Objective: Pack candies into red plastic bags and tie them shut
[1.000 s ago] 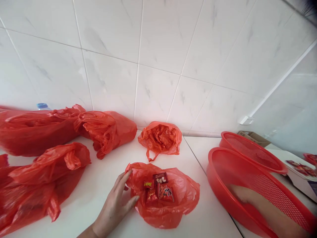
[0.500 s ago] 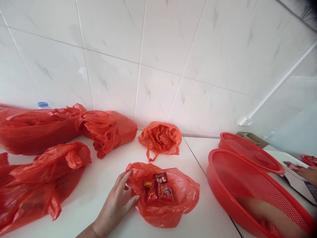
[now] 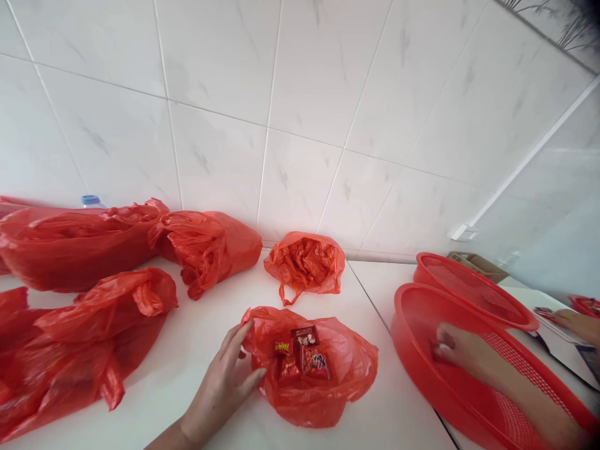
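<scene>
An opened red plastic bag (image 3: 323,400) stands on the white table with several small snack packets (image 3: 315,362) at its bottom. My left hand (image 3: 222,378) grips the bag's left edge, fingers at the rim and thumb against the side. To the right, my right hand (image 3: 447,347) is inside a large red plastic basket (image 3: 412,375). Its fingers are closed around what looks like a small red packet (image 3: 437,351), partly hidden and blurred.
Behind stands a smaller crumpled red bag (image 3: 307,262). Bulging red bags (image 3: 210,250) fill the left, with a blue-capped bottle (image 3: 91,200) behind them. A second red basket (image 3: 473,290) lies beyond the first. A co-worker's hand (image 3: 574,322) is at far right over a white tray.
My right hand has come up from low in the basket toward its left wall. My left hand stays at the bag's edge. The co-worker's hand has shifted slightly.
</scene>
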{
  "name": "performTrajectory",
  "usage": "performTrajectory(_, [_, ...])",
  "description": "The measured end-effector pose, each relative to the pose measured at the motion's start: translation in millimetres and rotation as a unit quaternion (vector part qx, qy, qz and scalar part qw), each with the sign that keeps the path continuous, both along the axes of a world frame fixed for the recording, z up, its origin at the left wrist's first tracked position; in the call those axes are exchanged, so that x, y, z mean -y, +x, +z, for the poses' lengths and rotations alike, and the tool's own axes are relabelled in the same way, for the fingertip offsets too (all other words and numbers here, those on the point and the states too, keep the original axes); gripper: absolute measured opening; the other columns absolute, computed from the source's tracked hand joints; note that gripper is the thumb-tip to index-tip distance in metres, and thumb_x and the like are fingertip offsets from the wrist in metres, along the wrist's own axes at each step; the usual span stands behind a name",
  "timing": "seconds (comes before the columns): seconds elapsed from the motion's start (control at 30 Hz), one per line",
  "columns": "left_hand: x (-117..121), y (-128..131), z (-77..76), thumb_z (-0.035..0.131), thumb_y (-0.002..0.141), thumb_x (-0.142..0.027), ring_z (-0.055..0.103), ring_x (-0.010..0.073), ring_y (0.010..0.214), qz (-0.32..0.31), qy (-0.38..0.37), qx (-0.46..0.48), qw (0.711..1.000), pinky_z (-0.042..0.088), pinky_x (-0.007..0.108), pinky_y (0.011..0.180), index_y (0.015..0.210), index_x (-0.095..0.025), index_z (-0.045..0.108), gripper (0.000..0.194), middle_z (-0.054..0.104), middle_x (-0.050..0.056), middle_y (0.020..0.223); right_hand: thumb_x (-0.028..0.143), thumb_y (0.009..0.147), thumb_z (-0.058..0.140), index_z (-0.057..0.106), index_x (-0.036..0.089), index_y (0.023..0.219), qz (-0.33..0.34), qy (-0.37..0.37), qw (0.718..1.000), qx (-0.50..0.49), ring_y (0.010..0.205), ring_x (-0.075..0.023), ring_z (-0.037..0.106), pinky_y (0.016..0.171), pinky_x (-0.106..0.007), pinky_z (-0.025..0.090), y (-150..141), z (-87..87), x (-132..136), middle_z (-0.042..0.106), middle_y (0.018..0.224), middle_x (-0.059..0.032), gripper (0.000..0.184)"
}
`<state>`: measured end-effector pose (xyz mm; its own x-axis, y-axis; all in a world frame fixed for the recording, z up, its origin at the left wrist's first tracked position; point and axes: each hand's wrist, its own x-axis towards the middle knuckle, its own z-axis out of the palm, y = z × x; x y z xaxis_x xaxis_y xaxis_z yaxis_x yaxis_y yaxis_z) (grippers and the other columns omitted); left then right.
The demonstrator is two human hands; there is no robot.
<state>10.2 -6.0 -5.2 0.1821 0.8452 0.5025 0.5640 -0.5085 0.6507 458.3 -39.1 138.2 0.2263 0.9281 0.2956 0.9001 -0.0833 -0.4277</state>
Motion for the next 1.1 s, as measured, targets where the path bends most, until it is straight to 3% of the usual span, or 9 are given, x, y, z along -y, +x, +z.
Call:
performTrajectory(0.1, [0, 0, 0.1, 0.057, 0.085, -0.030, 0.057, 0.0264, 0.111, 0.000, -0.001, -0.008, 1.000, 0.056, 0.036, 0.081, 0.143, -0.032, 0.023, 0.067, 0.043, 0.012, 0.136, 0.040, 0.080, 0.059, 0.048, 0.023, 0.068, 0.045, -0.069, 0.997, -0.007, 0.062, -0.0179, 0.056, 0.054, -0.030, 0.045, -31, 15.8, -3, 0.057, 0.067, 0.0007, 0.024])
performTrajectory(0.2, [1, 1, 0.7, 0.057, 0.085, -0.028, 0.058, 0.0245, 0.108, -0.005, -0.010, 0.000, 1.000, 0.057, 0.033, 0.076, 0.143, -0.033, 0.023, 0.067, 0.043, 0.012, 0.137, 0.038, 0.082, 0.056, 0.050, 0.024, 0.077, 0.110, -0.055, 0.992, -0.039, 0.069, -0.0164, 0.056, 0.062, -0.028, 0.045, -92, 25.5, -3, 0.059, 0.076, 0.0009, 0.015])
performTrajectory(0.33, [2, 0, 0.6, 0.059, 0.084, -0.029, 0.062, 0.0234, 0.099, -0.001, -0.001, 0.003, 1.000, 0.058, 0.033, 0.072, 0.143, -0.032, 0.024, 0.069, 0.045, 0.013, 0.135, 0.027, 0.086, 0.049, 0.051, 0.023, 0.082, 0.227, -0.101, 0.968, -0.037, 0.072, -0.0142, 0.055, 0.063, -0.026, 0.043, -163, 12.4, -5, 0.059, 0.085, 0.0002, 0.006])
performTrajectory(0.43, [2, -1, -0.2, 0.059, 0.083, -0.030, 0.062, 0.0241, 0.099, 0.007, -0.002, -0.007, 1.000, 0.058, 0.034, 0.073, 0.143, -0.031, 0.025, 0.069, 0.045, 0.014, 0.136, 0.022, 0.083, 0.052, 0.053, 0.024, 0.093, 0.280, -0.101, 0.955, 0.002, 0.079, -0.0143, 0.056, 0.068, -0.028, 0.045, -187, 0.7, -11, 0.057, 0.095, -0.0003, 0.010])
performTrajectory(0.57, [2, -3, -1.4, 0.058, 0.083, -0.029, 0.060, 0.0249, 0.105, 0.008, -0.001, -0.010, 1.000, 0.056, 0.037, 0.081, 0.143, -0.030, 0.026, 0.068, 0.045, 0.013, 0.136, 0.027, 0.086, 0.052, 0.054, 0.027, 0.106, 0.269, -0.065, 0.960, 0.053, 0.091, -0.0176, 0.057, 0.076, -0.032, 0.049, -182, 0.0, -13, 0.055, 0.108, -0.0036, 0.020])
performTrajectory(0.73, [2, -1, -0.6, 0.057, 0.084, -0.025, 0.056, 0.0256, 0.112, -0.010, -0.012, -0.001, 1.000, 0.055, 0.038, 0.085, 0.143, -0.030, 0.024, 0.068, 0.043, 0.012, 0.137, 0.035, 0.089, 0.047, 0.056, 0.030, 0.114, 0.209, -0.061, 0.969, 0.117, 0.119, -0.0245, 0.049, 0.094, -0.041, 0.047, -141, -11.0, 9, 0.046, 0.134, -0.0067, 0.027])
performTrajectory(0.9, [1, 3, 4.1, 0.054, 0.088, -0.027, 0.057, 0.0220, 0.105, -0.032, -0.009, 0.023, 0.999, 0.056, 0.036, 0.080, 0.143, -0.031, 0.022, 0.065, 0.041, 0.013, 0.136, 0.013, 0.079, 0.043, 0.038, 0.037, 0.138, 0.216, -0.119, 0.954, 0.169, 0.136, -0.0239, 0.031, 0.107, -0.046, 0.035, -114, -37.6, 28, 0.032, 0.148, -0.0029, 0.063])
performTrajectory(1.0, [1, 5, 7.0, 0.053, 0.089, -0.028, 0.058, 0.0213, 0.103, -0.032, 0.005, 0.034, 0.999, 0.056, 0.035, 0.078, 0.143, -0.031, 0.023, 0.062, 0.042, 0.013, 0.135, 0.006, 0.075, 0.040, 0.053, 0.034, 0.127, 0.223, -0.113, 0.955, 0.158, 0.134, -0.0238, 0.035, 0.104, -0.043, 0.038, -117, -44.4, 22, 0.032, 0.148, -0.0042, 0.059])
performTrajectory(1.1, [0, 5, 10.5, 0.053, 0.088, -0.027, 0.058, 0.0215, 0.103, -0.024, 0.015, 0.041, 0.999, 0.056, 0.035, 0.077, 0.142, -0.031, 0.028, 0.059, 0.043, 0.013, 0.136, 0.012, 0.080, 0.038, 0.066, 0.025, 0.095, 0.204, -0.085, 0.970, 0.097, 0.111, -0.0227, 0.057, 0.089, -0.038, 0.047, -125, -36.4, 9, 0.051, 0.133, -0.0059, 0.034])
